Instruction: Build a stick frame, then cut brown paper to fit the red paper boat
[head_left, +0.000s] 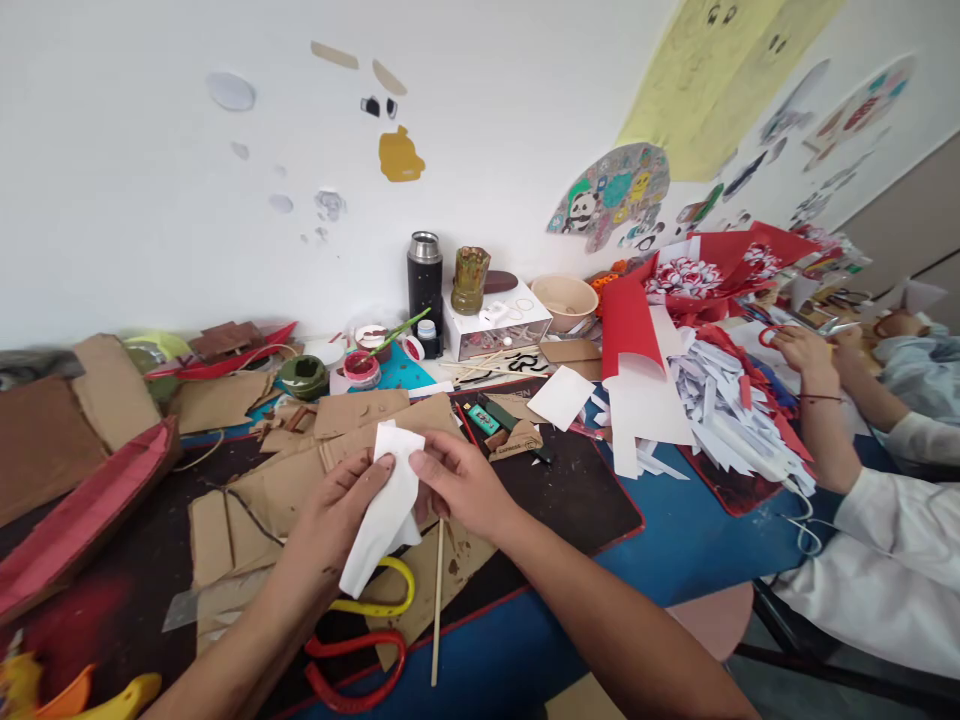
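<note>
A folded piece of soft white tissue (382, 520) hangs between my hands above the work table. My left hand (349, 495) pinches it along the left side, with the thumb pressed on its face. From the other side my right hand (461, 480) grips its upper edge between thumb and fingers. Just below my right hand runs a thin wooden stick (438, 610); I cannot tell whether its top end touches my fingers. Under the tissue are a yellow scissor handle (405, 590) and a red scissor handle (394, 665). Flat cardboard pieces (262, 500) lie behind and beside my hands.
Paint pots (362, 368), a black thermos (425, 280) and a white box (499, 320) stand along the wall. A red-lined cardboard boat shape (90, 510) lies at left. At right, a co-worker's hand (806, 355) is beside a pile of paper strips (731, 410).
</note>
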